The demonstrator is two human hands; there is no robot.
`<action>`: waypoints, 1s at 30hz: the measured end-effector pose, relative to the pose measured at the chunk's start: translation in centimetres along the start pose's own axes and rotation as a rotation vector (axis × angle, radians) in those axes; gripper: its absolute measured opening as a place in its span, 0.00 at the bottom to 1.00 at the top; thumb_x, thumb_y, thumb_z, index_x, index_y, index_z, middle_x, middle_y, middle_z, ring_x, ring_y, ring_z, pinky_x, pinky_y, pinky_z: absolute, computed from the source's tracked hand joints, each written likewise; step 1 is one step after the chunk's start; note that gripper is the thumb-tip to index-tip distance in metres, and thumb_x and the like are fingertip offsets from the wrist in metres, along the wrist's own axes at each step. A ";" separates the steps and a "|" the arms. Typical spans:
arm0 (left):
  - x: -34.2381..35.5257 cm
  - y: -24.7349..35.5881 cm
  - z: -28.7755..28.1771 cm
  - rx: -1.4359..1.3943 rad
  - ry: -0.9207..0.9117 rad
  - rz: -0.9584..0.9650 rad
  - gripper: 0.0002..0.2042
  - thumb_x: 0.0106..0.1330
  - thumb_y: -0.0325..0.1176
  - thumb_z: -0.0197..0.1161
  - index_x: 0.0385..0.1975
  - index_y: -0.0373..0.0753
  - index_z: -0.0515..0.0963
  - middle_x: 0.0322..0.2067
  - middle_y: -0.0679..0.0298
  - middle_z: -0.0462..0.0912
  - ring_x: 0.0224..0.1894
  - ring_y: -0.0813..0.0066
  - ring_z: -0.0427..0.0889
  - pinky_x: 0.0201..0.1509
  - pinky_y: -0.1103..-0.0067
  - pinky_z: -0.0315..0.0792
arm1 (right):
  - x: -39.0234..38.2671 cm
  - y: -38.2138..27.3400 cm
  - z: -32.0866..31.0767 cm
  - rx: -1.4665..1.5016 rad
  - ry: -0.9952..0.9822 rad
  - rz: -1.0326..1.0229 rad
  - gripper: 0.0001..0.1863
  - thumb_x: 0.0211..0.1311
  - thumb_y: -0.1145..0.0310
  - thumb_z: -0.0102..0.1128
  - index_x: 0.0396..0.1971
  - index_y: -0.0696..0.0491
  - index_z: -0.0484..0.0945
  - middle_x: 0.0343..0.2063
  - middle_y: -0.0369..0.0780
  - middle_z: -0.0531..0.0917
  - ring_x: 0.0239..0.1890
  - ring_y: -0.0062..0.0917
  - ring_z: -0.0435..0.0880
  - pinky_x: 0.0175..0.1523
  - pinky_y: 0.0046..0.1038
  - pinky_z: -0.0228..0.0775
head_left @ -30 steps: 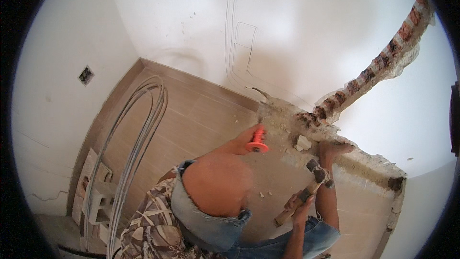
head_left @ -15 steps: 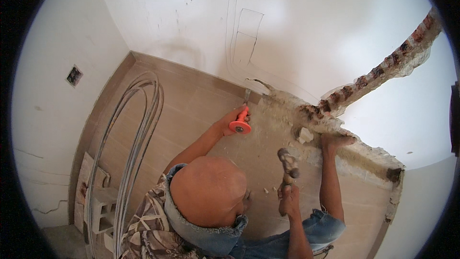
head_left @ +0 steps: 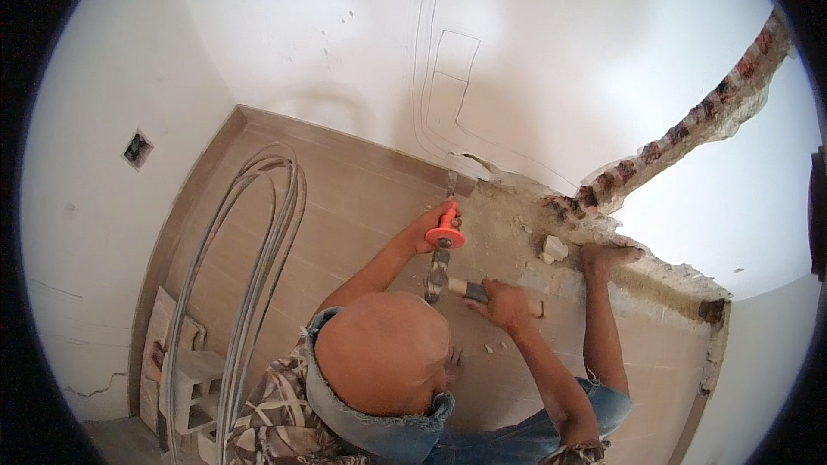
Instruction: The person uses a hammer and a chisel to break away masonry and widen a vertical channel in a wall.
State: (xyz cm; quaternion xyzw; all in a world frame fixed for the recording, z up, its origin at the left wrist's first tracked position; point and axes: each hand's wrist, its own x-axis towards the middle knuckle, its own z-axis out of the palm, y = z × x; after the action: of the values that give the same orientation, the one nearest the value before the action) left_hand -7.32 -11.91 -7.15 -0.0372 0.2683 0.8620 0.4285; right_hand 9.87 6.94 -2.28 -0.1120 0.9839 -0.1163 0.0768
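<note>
Neither of my hands is in view. In front of me a co-worker sits on the floor. Their left hand [head_left: 428, 228] is wrapped round the red grip of a chisel [head_left: 446, 238] with a round red guard. The chisel's blade meets the brown skirting tile at the foot of the wall, close to its broken end. A hammer [head_left: 437, 277] is in the co-worker's right hand [head_left: 508, 303], gripped by the handle. Its head is right behind the chisel's butt, apparently touching it.
A rough channel [head_left: 663, 151] cuts up the white wall [head_left: 534, 26], which bears pencil lines. Rubble, including a pale chunk [head_left: 554, 248], lies along the wall's foot near the co-worker's bare foot [head_left: 613, 258]. Looped grey conduit [head_left: 258, 241] and a hollow block [head_left: 196, 383] are at left.
The co-worker's hammer has swung left from beside the knee to the chisel's butt. The chisel stays at the skirting. The whole view has shifted slightly.
</note>
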 end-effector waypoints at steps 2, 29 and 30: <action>-0.1 -0.2 -0.8 -0.045 -0.068 -0.041 0.15 0.66 0.47 0.49 0.32 0.41 0.68 0.20 0.68 0.72 0.21 0.81 0.71 0.25 0.83 0.69 | -1.1 -0.4 -0.6 0.038 0.030 -0.228 0.31 0.44 0.37 0.57 0.28 0.54 0.72 0.22 0.45 0.78 0.26 0.40 0.79 0.30 0.37 0.70; 0.5 0.1 -0.6 0.052 -0.039 -0.034 0.14 0.64 0.48 0.52 0.32 0.43 0.68 0.21 0.69 0.73 0.20 0.81 0.73 0.24 0.81 0.72 | -1.7 1.7 -1.7 0.076 -0.055 -0.031 0.30 0.48 0.37 0.53 0.24 0.55 0.72 0.19 0.46 0.77 0.25 0.43 0.78 0.30 0.39 0.66; 0.3 0.0 -1.1 0.036 -0.047 -0.039 0.14 0.64 0.48 0.52 0.32 0.43 0.68 0.21 0.69 0.73 0.20 0.81 0.73 0.24 0.82 0.72 | -3.3 1.4 -1.4 0.081 -0.088 -0.008 0.30 0.48 0.37 0.53 0.24 0.55 0.72 0.19 0.46 0.77 0.25 0.43 0.77 0.30 0.39 0.66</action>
State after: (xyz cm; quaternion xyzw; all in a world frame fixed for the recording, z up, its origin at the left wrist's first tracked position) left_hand -7.73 -12.28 -8.20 -0.0146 0.2729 0.8492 0.4518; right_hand 12.53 9.36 -0.86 -0.1176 0.9736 -0.1512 0.1242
